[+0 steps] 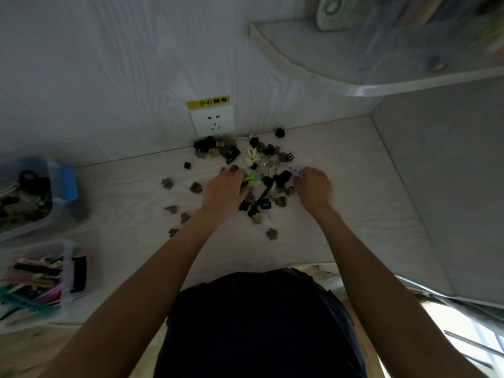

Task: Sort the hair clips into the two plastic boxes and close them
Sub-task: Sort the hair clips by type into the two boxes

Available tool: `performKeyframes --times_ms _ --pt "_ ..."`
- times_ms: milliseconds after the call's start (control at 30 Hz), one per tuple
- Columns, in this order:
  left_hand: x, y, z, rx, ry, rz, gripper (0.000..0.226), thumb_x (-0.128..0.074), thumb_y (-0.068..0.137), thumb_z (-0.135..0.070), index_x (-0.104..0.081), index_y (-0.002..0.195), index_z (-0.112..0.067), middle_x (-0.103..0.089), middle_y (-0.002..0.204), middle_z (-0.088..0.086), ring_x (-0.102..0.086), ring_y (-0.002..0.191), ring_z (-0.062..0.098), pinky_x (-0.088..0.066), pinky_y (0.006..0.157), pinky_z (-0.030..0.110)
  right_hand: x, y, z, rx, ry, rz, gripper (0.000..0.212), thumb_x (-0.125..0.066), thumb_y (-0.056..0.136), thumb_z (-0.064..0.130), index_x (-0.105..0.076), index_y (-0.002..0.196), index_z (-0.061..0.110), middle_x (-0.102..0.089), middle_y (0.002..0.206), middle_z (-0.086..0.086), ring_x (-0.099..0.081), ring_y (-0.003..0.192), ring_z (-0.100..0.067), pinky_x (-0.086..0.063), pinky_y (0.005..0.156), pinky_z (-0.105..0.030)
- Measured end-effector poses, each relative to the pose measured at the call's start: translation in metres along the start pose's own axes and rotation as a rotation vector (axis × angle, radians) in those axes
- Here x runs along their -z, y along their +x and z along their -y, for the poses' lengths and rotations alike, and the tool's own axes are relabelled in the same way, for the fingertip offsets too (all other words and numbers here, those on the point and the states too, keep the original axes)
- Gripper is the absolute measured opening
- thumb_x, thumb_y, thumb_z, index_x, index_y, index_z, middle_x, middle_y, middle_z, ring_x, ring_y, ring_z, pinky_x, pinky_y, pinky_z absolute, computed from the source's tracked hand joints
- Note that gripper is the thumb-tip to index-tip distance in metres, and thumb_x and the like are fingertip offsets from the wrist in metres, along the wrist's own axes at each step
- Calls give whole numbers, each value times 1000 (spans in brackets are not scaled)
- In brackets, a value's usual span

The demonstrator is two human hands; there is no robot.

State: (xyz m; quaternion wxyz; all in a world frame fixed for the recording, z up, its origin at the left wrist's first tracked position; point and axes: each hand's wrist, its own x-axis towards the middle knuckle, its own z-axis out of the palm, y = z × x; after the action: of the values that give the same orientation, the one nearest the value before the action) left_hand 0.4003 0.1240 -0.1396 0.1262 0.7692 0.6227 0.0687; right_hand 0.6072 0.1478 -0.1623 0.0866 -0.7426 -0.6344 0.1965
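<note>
Hands were in the clip pile point(256, 170): left hand point(222, 190) pinched a green clip point(252, 178), right hand point(313, 186) held a pale clip point(296, 173); both boxes point(58, 214) sat open.

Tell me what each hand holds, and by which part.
Left hand pinches a green clip by its near end. Right hand: a pale clip, hold unclear.

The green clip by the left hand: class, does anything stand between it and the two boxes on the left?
Nothing blocks the way. A few loose brown clips lie on the desk between the green clip and the open boxes, low enough for the left hand to carry over.
</note>
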Motion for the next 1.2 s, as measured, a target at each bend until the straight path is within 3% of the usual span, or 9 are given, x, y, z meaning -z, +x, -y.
performKeyframes --times_ms 167,367,500,600,700,933,1067,1200 --pt "-15 15 -28 91 -49 95 40 -42 95 -40 -46 118 -8 -63 102 12 -61 89 30 -46 70 37 -14 -21 17 111 54 48 22 -42 95 16 -55 97 -2 -59 101 -23 -53 96 -35 -36 72 -35" --pt "-18 10 -14 116 -84 157 48 -51 90 -41 -40 128 -14 -61 109 13 -60 94 31 -48 73 38 8 -17 6 71 84 -20 29 -34 100 25 -53 99 3 -58 99 -17 -55 89 -31 -33 69 -31" --pt "-12 2 6 142 -41 138 45 -53 90 -36 -42 129 -15 -61 113 14 -61 96 33 -47 74 38 21 -23 22 352 160 28 25 -36 100 22 -54 98 5 -55 94 -8 -50 83 -19 -34 70 -29" --pt "-9 -1 11 163 -42 105 48 -54 89 -37 -43 131 -16 -61 117 13 -61 100 32 -49 78 39 10 -32 34 544 41 115 22 -41 97 24 -54 97 5 -54 85 -8 -48 78 -22 -31 64 -31" --pt "-7 -4 3 161 -91 111 45 -57 87 -39 -48 125 -17 -62 117 10 -61 101 30 -48 79 37 1 -29 26 460 -104 79 29 -47 92 27 -55 112 8 -59 96 -13 -53 91 -29 -37 67 -33" --pt "-15 0 -17 105 -27 142 39 -55 87 -42 -53 117 -17 -61 113 7 -60 100 27 -46 77 36 10 -21 4 215 -123 14 30 -50 88 19 -57 116 10 -61 101 -14 -54 99 -30 -42 74 -34" --pt "-12 9 -25 104 24 160 38 -55 88 -40 -53 118 -17 -63 107 9 -60 96 27 -46 75 35 12 -15 11 270 -109 17 36 -52 84 10 -58 119 15 -61 105 -12 -53 103 -29 -41 78 -33" --pt "-10 8 -26 121 50 174 38 -56 87 -43 -55 112 -14 -62 103 7 -60 94 27 -43 71 32 1 -7 24 393 -163 146 33 -51 89 14 -58 121 18 -61 104 -15 -53 100 -32 -41 79 -35"
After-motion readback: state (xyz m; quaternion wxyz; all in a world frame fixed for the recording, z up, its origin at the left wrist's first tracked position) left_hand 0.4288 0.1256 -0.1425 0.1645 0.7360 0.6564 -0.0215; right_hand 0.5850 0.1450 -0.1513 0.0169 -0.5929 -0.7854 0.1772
